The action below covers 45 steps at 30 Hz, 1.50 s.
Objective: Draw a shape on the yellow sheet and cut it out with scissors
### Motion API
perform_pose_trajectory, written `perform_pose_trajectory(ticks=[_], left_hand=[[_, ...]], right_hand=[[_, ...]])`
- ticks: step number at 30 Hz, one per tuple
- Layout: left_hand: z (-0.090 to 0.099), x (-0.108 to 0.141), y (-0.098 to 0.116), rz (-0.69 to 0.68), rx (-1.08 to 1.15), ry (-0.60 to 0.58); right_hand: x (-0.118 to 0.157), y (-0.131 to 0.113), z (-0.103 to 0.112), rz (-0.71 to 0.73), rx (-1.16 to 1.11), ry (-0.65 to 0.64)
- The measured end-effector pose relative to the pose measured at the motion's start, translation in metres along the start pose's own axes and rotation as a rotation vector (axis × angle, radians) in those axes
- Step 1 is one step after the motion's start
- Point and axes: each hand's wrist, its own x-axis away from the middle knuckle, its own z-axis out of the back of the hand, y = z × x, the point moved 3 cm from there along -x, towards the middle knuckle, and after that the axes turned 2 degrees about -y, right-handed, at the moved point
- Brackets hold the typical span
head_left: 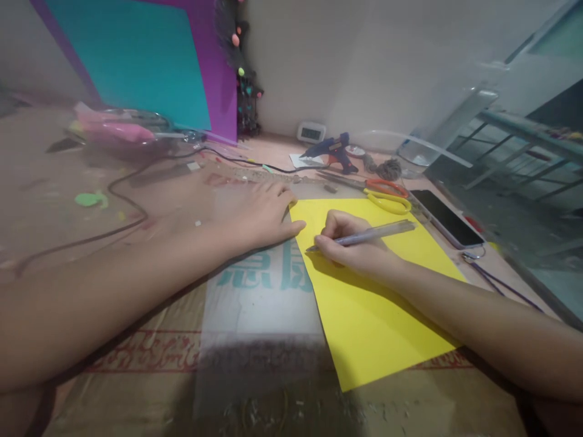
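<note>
Two hands are showing in the head view, both my own, working over a cluttered bench [64, 230]. My left hand [268, 212] is lying palm down, mostly on a whitish sheet with green characters [264, 312]; its four fingers are resting close side by side, while the thumb is stretching apart from them, its tip reaching over the left edge of a yellow sheet [392, 328]. My right hand [353, 243] is pinching a pen [378, 233] between thumb and curled fingers, the hand itself resting over the yellow sheet. The pen is slanting, its tip pointing down and left, just inside that sheet's left edge; I cannot tell whether the tip is touching the paper. The yellow sheet is lying askew in front of me, partly overlapping the whitish one.

Surroundings, same view: scissors [370, 185] with one orange and one yellow loop are lying at the yellow sheet's far edge. A phone [446, 218], screen dark, is lying just right of the sheet. Farther back, a blue glue gun [334, 149] is lying near a small digital clock [311, 132], which is standing by the wall. A dark cord [110, 189] is winding across the left side. Turquoise and purple panels [136, 60] are leaning at the back left.
</note>
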Motion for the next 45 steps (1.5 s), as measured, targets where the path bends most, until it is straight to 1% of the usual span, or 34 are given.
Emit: perform_pose_trajectory(ticks=[5, 8, 16, 23, 29, 31, 34, 39, 45], left_hand=[[-0.0014, -0.0007, -0.0002, 0.003, 0.006, -0.004], [-0.0021, -0.0009, -0.001, 0.006, 0.007, -0.015], [-0.0011, -0.0011, -0.0003, 0.001, 0.011, -0.016], [-0.0007, -0.0009, 0.0003, -0.004, 0.022, -0.02], [0.0, -0.0009, 0.0006, 0.004, 0.018, -0.024], [0.0002, -0.0009, 0.0006, 0.007, 0.018, -0.025], [0.0009, -0.0008, 0.0008, 0.005, 0.019, -0.028], [0.0014, -0.0005, 0.0014, 0.006, 0.031, -0.037], [-0.0006, -0.001, -0.0001, 0.0, 0.024, -0.022]], right_hand=[[-0.0002, -0.0027, 0.0002, 0.017, 0.087, 0.01], [-0.0015, -0.0027, -0.0012, 0.032, 0.111, 0.003], [-0.0018, -0.0031, -0.0025, 0.014, 0.153, -0.017], [-0.0017, 0.0004, -0.004, 0.01, 0.08, -0.069], [-0.0018, 0.0001, -0.0035, -0.008, 0.088, -0.044], [-0.0019, 0.0005, -0.0038, 0.002, 0.075, -0.055], [-0.0015, 0.0002, -0.0035, -0.019, 0.045, -0.067], [-0.0001, -0.0034, -0.0007, -0.001, 0.082, -0.007], [-0.0006, 0.0017, -0.0026, 0.001, 0.044, -0.057]])
